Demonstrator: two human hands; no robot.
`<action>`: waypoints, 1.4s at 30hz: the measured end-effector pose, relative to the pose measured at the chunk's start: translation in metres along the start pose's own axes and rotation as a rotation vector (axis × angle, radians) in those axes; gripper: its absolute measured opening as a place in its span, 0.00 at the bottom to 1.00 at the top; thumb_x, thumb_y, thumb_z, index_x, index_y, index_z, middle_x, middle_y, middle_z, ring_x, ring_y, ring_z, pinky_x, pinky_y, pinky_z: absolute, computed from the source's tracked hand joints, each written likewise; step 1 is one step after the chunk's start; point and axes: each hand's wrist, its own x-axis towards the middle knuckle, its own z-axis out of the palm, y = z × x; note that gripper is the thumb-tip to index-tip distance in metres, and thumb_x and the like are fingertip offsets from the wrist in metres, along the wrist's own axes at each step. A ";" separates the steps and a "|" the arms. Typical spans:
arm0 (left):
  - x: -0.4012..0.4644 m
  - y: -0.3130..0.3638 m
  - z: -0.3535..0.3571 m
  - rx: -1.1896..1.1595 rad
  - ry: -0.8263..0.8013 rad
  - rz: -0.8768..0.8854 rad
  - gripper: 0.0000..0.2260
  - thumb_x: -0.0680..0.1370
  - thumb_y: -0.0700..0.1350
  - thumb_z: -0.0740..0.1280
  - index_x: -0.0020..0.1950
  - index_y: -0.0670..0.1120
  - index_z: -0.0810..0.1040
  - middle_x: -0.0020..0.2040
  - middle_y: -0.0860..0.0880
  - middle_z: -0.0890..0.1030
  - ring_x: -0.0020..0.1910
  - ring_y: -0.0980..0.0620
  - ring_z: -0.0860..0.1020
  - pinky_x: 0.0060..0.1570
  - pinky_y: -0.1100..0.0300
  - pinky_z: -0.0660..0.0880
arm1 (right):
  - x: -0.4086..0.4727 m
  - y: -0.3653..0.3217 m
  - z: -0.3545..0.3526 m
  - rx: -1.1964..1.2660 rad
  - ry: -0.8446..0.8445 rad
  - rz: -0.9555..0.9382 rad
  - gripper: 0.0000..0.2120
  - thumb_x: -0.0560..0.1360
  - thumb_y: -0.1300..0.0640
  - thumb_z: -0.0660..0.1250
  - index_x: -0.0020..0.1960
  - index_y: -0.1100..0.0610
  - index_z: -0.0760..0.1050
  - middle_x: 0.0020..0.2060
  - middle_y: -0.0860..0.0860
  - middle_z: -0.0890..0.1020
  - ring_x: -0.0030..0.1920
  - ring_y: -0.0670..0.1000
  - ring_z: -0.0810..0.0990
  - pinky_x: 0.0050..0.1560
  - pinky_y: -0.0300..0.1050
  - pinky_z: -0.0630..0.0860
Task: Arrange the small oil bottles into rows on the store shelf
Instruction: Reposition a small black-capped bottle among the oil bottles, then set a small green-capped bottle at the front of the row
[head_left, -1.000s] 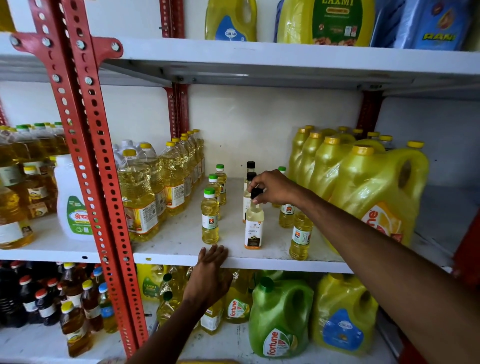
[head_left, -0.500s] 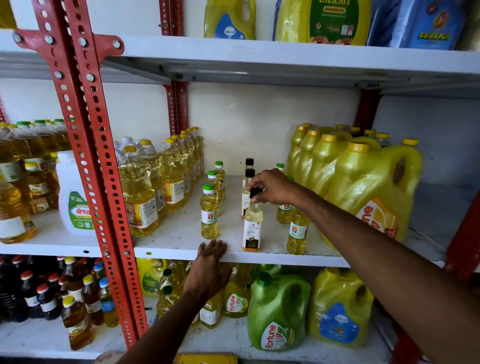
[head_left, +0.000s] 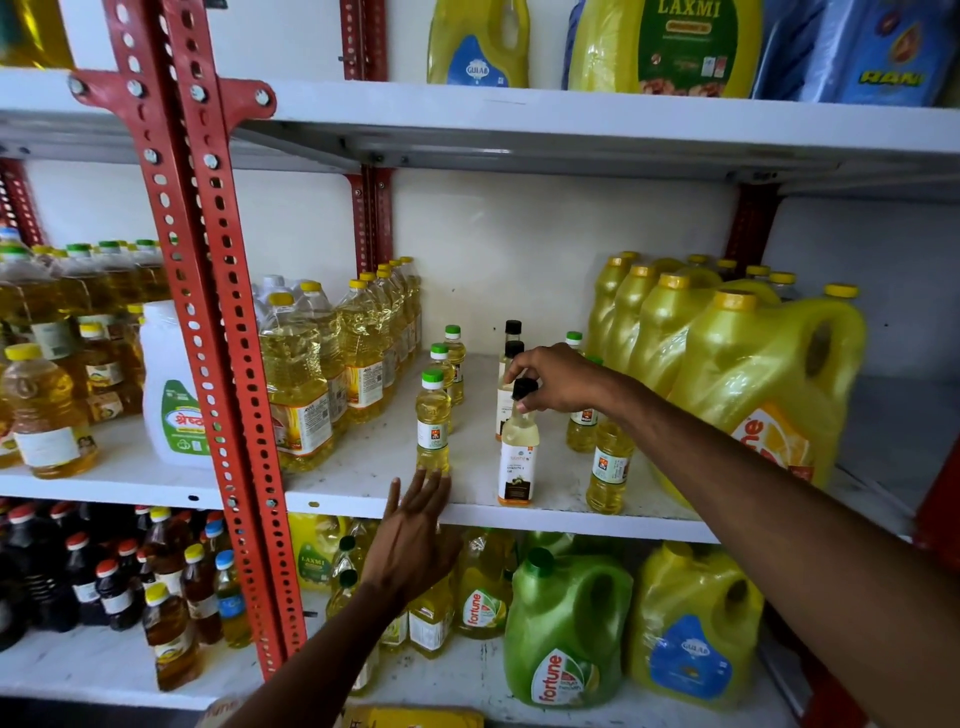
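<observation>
Since half a second ago our left hand (head_left: 415, 540) has risen, spread fingers reaching the base of the front green-capped small yellow oil bottle (head_left: 432, 422). We count three green caps in that row and three black-capped bottles. Right hand (head_left: 558, 379) pinches the cap of the front black-capped pale bottle (head_left: 518, 447), upright on the white shelf (head_left: 363, 467).

right hand (head_left: 558, 379) pinches the black cap of a pale bottle (head_left: 517, 457) on the white shelf (head_left: 363, 462); left hand (head_left: 415, 540), fingers spread, touches the green-capped bottle (head_left: 432, 423) left of it.
</observation>
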 end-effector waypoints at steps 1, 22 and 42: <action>-0.001 -0.006 -0.004 0.018 0.024 -0.015 0.35 0.78 0.63 0.57 0.79 0.45 0.58 0.78 0.45 0.58 0.79 0.44 0.53 0.77 0.41 0.46 | 0.001 -0.001 -0.001 -0.027 -0.017 0.004 0.23 0.68 0.59 0.77 0.61 0.56 0.78 0.57 0.58 0.82 0.55 0.54 0.81 0.57 0.48 0.79; -0.013 -0.068 -0.020 -0.109 0.015 -0.096 0.32 0.77 0.54 0.65 0.76 0.42 0.63 0.77 0.42 0.65 0.79 0.45 0.57 0.78 0.47 0.44 | 0.091 -0.067 0.049 -0.170 -0.104 -0.197 0.15 0.74 0.64 0.69 0.59 0.56 0.80 0.60 0.54 0.82 0.59 0.53 0.79 0.52 0.36 0.66; -0.012 -0.072 -0.012 -0.101 0.025 -0.112 0.33 0.74 0.57 0.63 0.75 0.42 0.66 0.76 0.43 0.69 0.78 0.46 0.60 0.78 0.45 0.47 | 0.091 -0.075 0.051 -0.155 -0.018 -0.148 0.17 0.68 0.55 0.77 0.55 0.59 0.83 0.49 0.56 0.84 0.41 0.48 0.77 0.46 0.39 0.72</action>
